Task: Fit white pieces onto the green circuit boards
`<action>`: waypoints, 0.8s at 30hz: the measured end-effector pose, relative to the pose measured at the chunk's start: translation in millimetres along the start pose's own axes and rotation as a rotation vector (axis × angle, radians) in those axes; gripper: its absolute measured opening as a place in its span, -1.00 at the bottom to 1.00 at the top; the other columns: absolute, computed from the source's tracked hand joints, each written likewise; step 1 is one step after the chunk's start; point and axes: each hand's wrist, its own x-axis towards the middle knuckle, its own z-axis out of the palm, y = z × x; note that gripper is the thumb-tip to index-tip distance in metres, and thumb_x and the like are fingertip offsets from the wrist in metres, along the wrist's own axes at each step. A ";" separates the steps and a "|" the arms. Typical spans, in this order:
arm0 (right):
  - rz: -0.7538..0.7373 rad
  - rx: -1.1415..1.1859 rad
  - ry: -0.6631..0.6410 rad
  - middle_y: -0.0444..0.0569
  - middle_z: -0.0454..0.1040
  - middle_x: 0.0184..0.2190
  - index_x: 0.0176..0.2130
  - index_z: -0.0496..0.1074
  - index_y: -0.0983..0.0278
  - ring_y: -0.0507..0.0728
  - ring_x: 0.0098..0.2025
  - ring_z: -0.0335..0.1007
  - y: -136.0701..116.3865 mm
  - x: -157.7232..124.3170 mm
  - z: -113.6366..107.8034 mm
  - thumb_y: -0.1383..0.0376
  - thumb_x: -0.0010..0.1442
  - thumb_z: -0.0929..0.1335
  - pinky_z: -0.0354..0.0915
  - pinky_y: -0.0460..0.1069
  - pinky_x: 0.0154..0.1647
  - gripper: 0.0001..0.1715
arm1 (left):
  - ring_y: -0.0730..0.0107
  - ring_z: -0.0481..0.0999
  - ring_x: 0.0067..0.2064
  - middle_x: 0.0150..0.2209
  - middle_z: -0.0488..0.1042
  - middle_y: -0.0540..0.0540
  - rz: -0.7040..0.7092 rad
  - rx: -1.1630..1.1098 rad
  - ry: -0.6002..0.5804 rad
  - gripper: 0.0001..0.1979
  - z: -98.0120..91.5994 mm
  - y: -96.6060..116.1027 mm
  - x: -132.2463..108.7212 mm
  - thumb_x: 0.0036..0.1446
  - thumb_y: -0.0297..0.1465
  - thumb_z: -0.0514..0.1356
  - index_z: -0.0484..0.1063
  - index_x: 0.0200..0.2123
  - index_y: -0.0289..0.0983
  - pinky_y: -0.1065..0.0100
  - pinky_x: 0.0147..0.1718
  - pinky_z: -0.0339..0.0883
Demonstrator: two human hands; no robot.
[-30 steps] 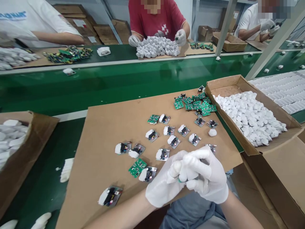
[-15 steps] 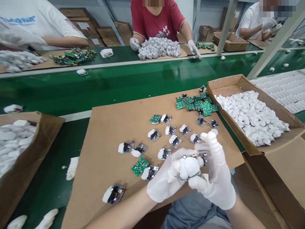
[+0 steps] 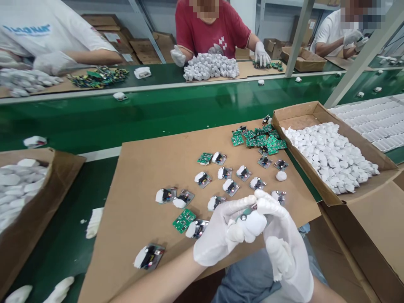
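Both my hands wear white gloves and meet above the front edge of the cardboard sheet (image 3: pixel 132 168). My left hand (image 3: pixel 217 231) is closed on a small circuit board (image 3: pixel 243 217), its thumb pressed against the soft-looking white lump (image 3: pixel 255 226) on the board. My right hand (image 3: pixel 287 240) curves round the other side, fingertips touching the board's top edge and thumb bent inward. Much of the board is hidden by fingers. Just beyond my right hand lie a component board (image 3: pixel 279 196) and a loose white lump (image 3: pixel 280 176).
Several boards with white lumps (image 3: pixel 231 187) lie across the cardboard, beside a pile of green boards (image 3: pixel 260 138). A carton of white lumps (image 3: pixel 393 166) stands right, another carton (image 3: pixel 67 168) left. Beyond runs a green conveyor (image 3: pixel 164 105), with co-workers on its far side.
My right hand has shifted slightly down and its raised fingers have bent over onto the board's top edge. The white lump and component board near it are now uncovered. Pieces on the conveyor moved right.
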 end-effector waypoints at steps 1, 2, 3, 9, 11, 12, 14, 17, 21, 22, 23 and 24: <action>-0.004 0.027 0.024 0.08 0.30 0.24 0.26 0.21 0.07 0.25 0.26 0.29 1.1 -0.4 -2.0 0.04 0.33 0.30 0.40 0.15 0.17 -0.44 | 0.44 0.38 -0.46 -0.42 0.52 -0.06 0.033 -0.034 -0.015 -0.50 0.9 -0.2 0.3 -0.44 -0.16 0.57 0.67 -0.32 -0.19 0.43 -0.52 0.20; -0.012 0.021 0.039 0.08 0.25 0.28 0.30 0.14 0.07 0.25 0.27 0.28 2.0 -0.4 -4.9 0.05 0.33 0.30 0.39 0.16 0.18 -0.38 | 0.41 0.41 -0.43 -0.38 0.55 -0.09 0.071 -0.048 -0.031 -0.47 1.4 -0.6 0.7 -0.46 -0.13 0.57 0.67 -0.31 -0.19 0.41 -0.48 0.24; -0.022 -0.023 0.033 0.07 0.21 0.30 0.32 0.11 0.06 0.25 0.28 0.25 2.6 0.2 -8.2 0.06 0.33 0.31 0.36 0.16 0.21 -0.35 | 0.39 0.42 -0.42 -0.38 0.55 -0.10 0.101 -0.045 -0.047 -0.46 1.3 -1.0 1.1 -0.45 -0.13 0.57 0.67 -0.30 -0.19 0.38 -0.44 0.27; -0.257 -0.504 -0.132 0.07 0.40 0.14 0.24 0.29 0.09 0.23 0.17 0.37 1.3 13.7 -18.6 0.21 0.33 0.33 0.38 0.14 0.15 -0.50 | 0.49 0.24 -0.58 -0.64 0.39 0.01 0.080 0.096 -0.099 -0.56 -7.3 -4.8 3.8 -0.31 -0.17 0.52 0.64 -0.36 -0.33 0.40 -0.55 0.14; -0.349 -0.533 -0.097 0.06 0.45 0.07 0.24 0.29 0.08 0.20 0.07 0.44 1.6 15.4 -16.1 0.25 0.35 0.30 0.43 0.12 0.07 -0.51 | 0.50 0.26 -0.59 -0.63 0.42 0.01 0.045 0.089 -0.084 -0.59 -9.1 -5.5 4.1 -0.34 -0.22 0.54 0.62 -0.39 -0.33 0.41 -0.57 0.12; -0.357 -0.527 -0.087 0.06 0.46 0.05 0.24 0.29 0.08 0.19 0.05 0.45 1.9 15.1 -14.9 0.27 0.35 0.30 0.44 0.11 0.06 -0.52 | 0.50 0.27 -0.60 -0.63 0.42 0.01 0.033 0.079 -0.069 -0.60 -9.4 -5.6 4.0 -0.34 -0.25 0.54 0.62 -0.39 -0.32 0.42 -0.57 0.13; -0.299 -0.468 -0.112 0.06 0.46 0.06 0.20 0.32 0.09 0.20 0.09 0.44 2.8 12.8 -14.2 0.27 0.35 0.30 0.43 0.13 0.08 -0.56 | 0.53 0.28 -0.60 -0.63 0.43 0.04 0.037 0.055 -0.067 -0.61 -9.2 -5.8 3.4 -0.36 -0.28 0.56 0.61 -0.40 -0.29 0.44 -0.58 0.14; -0.128 -0.203 -0.198 0.11 0.41 0.13 0.25 0.23 0.12 0.25 0.15 0.41 4.8 10.3 -18.3 0.03 0.35 0.27 0.43 0.17 0.10 -0.45 | 0.47 0.40 -0.53 -0.56 0.49 0.00 0.080 -0.012 -0.109 -0.57 -9.0 -7.3 2.9 -0.36 -0.19 0.56 0.60 -0.39 -0.26 0.45 -0.54 0.21; -0.101 -0.144 -0.240 0.10 0.38 0.17 0.38 -0.06 0.07 0.26 0.15 0.40 5.0 19.3 -25.7 -0.16 0.19 0.34 0.43 0.18 0.08 -0.04 | 0.35 0.48 -0.40 -0.43 0.56 -0.08 0.148 -0.028 -0.161 -0.45 -9.9 -11.1 4.1 -0.30 -0.03 0.51 0.60 -0.27 -0.25 0.35 -0.38 0.31; -0.134 -0.227 -0.274 0.06 0.43 0.13 0.36 0.01 0.04 0.24 0.11 0.42 4.2 23.9 -26.4 -0.09 0.21 0.37 0.42 0.16 0.06 -0.12 | 0.39 0.43 -0.45 -0.49 0.52 -0.04 0.169 -0.012 -0.179 -0.46 -10.0 -11.7 4.6 -0.24 -0.01 0.48 0.59 -0.27 -0.27 0.36 -0.39 0.30; -0.177 -0.294 -0.312 0.02 0.48 0.05 0.32 0.13 0.03 0.21 0.04 0.46 3.2 28.8 -26.6 -0.02 0.25 0.37 0.43 0.14 0.02 -0.25 | 0.44 0.37 -0.50 -0.55 0.45 0.00 0.188 0.006 -0.197 -0.49 -10.0 -12.0 4.9 -0.16 0.01 0.44 0.58 -0.29 -0.28 0.37 -0.41 0.28; -0.221 -0.327 -0.347 -0.01 0.52 -0.03 0.27 0.22 0.02 0.18 -0.05 0.50 2.2 33.5 -26.3 0.04 0.29 0.36 0.44 0.11 -0.05 -0.38 | 0.47 0.31 -0.53 -0.60 0.38 0.03 0.203 0.023 -0.221 -0.53 -9.9 -12.2 5.2 -0.07 0.01 0.39 0.56 -0.34 -0.30 0.38 -0.43 0.26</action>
